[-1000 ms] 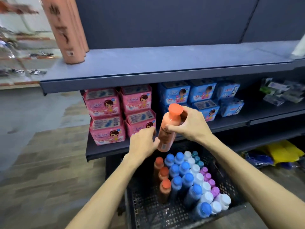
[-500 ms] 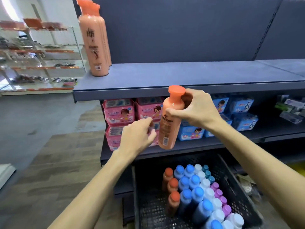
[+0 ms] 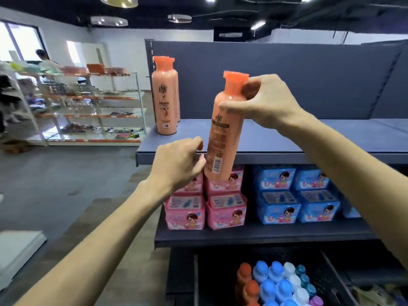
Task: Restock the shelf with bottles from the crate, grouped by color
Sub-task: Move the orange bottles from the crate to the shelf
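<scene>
Head view: right hand (image 3: 262, 102) is gripping the orange bottle (image 3: 223, 138) by its neck, tilted before the shelf (image 3: 265, 140); left hand (image 3: 176, 164) is hovering loosely curled, empty, beside its base.

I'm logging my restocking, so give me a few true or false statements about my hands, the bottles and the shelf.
The right hand grips the held bottle near its cap. True.
The left hand holds a blue bottle. False: it holds nothing, beside the held bottle's base.
Orange bottles stand on the top shelf. True.
The crate contains only orange caps. False: blue, white and teal too.
Pink boxes sit right of blue boxes. False: they sit left.
</scene>
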